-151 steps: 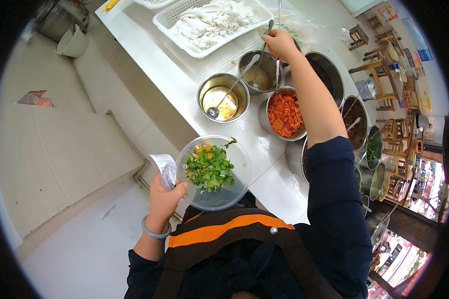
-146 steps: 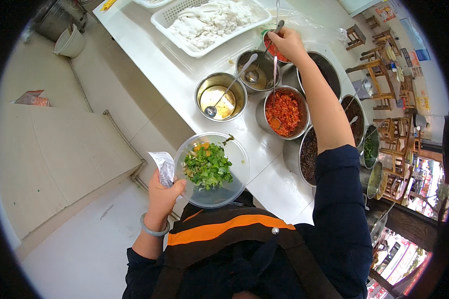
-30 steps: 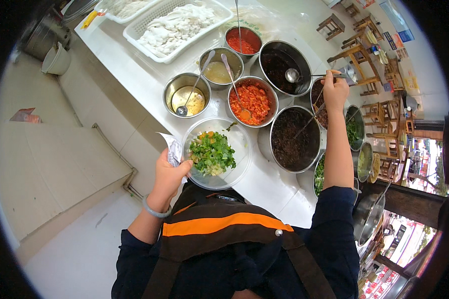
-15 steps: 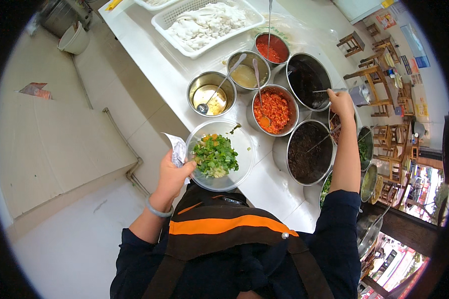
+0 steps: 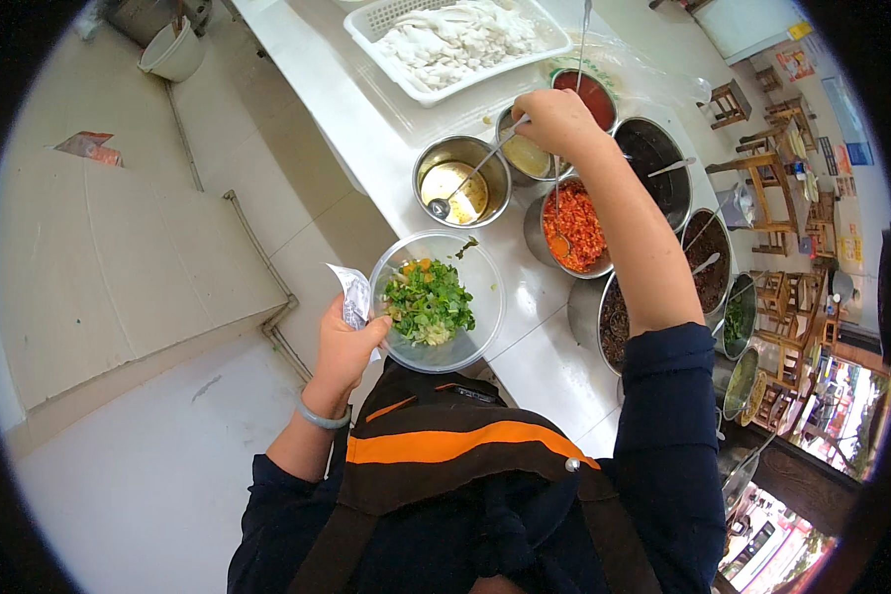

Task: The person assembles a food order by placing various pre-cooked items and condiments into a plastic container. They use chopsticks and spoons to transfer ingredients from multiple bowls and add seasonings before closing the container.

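My left hand (image 5: 345, 346) grips the rim of a clear plastic bowl (image 5: 485, 322), its thumb over the edge. A printed paper slip (image 5: 350, 295) is pinched along with it. Chopped greens (image 5: 431, 302) with some yellow bits lie in the bowl. Stretched forward over the pots, my right hand (image 5: 562, 121) has its fingers closed at the upper end of a ladle (image 5: 485, 163). The ladle's head rests in thin yellowish liquid in a steel pot (image 5: 422, 163). Under my right wrist stands a pot of chopped red chili (image 5: 576, 223), a spoon in it.
A white basket of pale noodle-like strips (image 5: 455, 45) sits at the table's far end. Pots of dark sauce (image 5: 653, 168), red sauce (image 5: 592, 97), brown minced topping (image 5: 708, 262) and greens (image 5: 738, 322) crowd the right side. Wooden stools (image 5: 728, 104) stand beyond.
My right hand has left the spoon in the dark sauce pot and swung left to the ladle in the yellowish liquid. The bowl stays in my left hand, and the view has shifted slightly.
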Action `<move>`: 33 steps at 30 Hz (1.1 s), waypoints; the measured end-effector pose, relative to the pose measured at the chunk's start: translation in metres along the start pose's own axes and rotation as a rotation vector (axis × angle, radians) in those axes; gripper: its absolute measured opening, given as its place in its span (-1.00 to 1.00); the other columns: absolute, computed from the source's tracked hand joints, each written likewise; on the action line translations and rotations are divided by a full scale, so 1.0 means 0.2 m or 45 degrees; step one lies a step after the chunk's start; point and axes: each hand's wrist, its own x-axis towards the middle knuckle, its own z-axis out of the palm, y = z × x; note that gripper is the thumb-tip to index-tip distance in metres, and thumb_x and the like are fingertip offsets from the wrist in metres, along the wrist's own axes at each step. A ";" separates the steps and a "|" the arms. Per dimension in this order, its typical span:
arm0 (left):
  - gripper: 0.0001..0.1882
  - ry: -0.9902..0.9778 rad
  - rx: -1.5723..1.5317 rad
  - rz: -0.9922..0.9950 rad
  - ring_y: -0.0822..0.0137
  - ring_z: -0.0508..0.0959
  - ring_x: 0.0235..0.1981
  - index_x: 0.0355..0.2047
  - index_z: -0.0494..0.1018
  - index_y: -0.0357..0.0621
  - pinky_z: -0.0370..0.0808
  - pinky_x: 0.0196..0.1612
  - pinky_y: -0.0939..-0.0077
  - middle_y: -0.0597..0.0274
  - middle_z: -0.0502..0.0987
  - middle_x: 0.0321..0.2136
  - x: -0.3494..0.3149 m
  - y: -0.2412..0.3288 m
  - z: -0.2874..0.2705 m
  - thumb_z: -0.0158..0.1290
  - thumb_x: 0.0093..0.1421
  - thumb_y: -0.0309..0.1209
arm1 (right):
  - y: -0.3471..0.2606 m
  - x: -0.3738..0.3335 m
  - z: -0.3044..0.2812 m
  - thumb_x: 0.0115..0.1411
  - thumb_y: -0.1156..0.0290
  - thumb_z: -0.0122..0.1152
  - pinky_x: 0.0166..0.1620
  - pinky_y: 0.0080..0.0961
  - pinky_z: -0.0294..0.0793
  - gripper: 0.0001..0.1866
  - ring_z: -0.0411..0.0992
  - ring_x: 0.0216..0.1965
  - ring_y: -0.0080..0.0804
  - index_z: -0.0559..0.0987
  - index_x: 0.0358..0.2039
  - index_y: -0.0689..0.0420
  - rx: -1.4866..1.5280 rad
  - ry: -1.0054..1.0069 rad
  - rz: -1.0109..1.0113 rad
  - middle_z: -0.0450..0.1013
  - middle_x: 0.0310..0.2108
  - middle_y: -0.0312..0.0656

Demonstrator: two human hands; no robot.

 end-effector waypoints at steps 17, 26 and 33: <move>-0.76 0.056 0.104 0.052 0.54 0.40 -0.61 -0.29 0.37 -0.25 0.38 -0.55 0.62 0.38 0.40 -0.54 0.07 -0.01 -0.06 0.12 0.00 -0.60 | -0.14 -0.40 0.19 0.23 0.41 0.03 -0.28 -0.44 0.47 -0.78 0.52 -0.40 -0.36 0.57 -0.24 0.27 1.294 0.212 0.014 0.53 -0.46 -0.07; -0.83 0.008 0.255 0.105 0.63 0.31 -0.58 -0.38 0.38 -0.23 0.28 -0.53 0.66 0.45 0.37 -0.59 0.10 -0.06 0.00 0.13 0.00 -0.56 | -0.14 -0.47 0.13 0.14 0.44 0.11 -0.28 -0.27 0.43 -0.86 0.44 -0.41 -0.07 0.57 -0.37 0.22 0.635 0.448 -0.250 0.48 -0.49 -0.03; -0.84 -0.013 0.385 0.128 0.63 0.28 -0.57 -0.49 0.34 -0.20 0.25 -0.54 0.63 0.47 0.34 -0.62 0.11 -0.10 0.04 0.13 -0.03 -0.55 | -0.19 -0.40 0.24 0.22 0.36 -0.03 -0.41 -0.57 0.36 -0.73 0.40 -0.55 -0.56 0.56 -0.37 0.28 1.400 0.268 0.325 0.50 -0.61 -0.21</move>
